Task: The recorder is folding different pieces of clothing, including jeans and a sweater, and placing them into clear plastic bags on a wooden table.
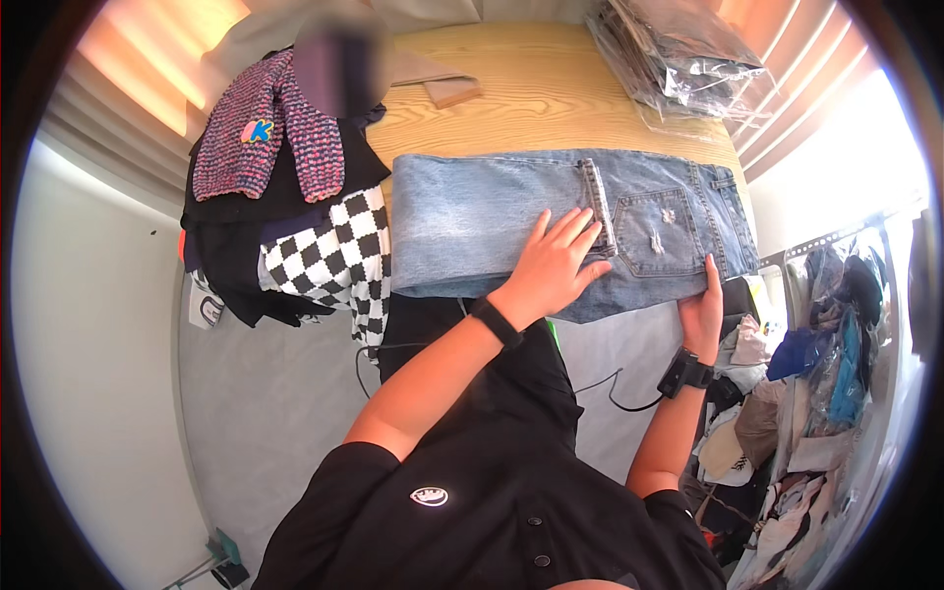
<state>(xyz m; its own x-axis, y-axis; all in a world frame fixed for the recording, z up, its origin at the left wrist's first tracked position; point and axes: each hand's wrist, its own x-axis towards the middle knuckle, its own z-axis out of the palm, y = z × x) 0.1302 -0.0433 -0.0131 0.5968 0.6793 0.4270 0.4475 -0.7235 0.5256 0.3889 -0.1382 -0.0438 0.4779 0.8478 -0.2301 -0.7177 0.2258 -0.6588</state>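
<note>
A pair of blue denim jeans (472, 211) lies folded on the wooden table, legs to the left and waistband to the right. One turned leg end reaches near the back pocket, which has frayed white patches. My left hand (559, 258) rests flat on the folded leg beside the hem, fingers stretched out and holding nothing. At the near edge below the pocket, my right hand (700, 313) grips the jeans with one digit on top; its other fingers are partly hidden at the edge. Dark bands circle both wrists.
A pile of clothes at the left has a pink-and-blue knit top (270, 128) and a black-and-white checkered garment (339, 251). Clear plastic packages (678, 59) lie at the table's far right. Caps and bagged clothes (836, 324) fill a rack at right. A thin cable (629, 405) hangs near my right wrist.
</note>
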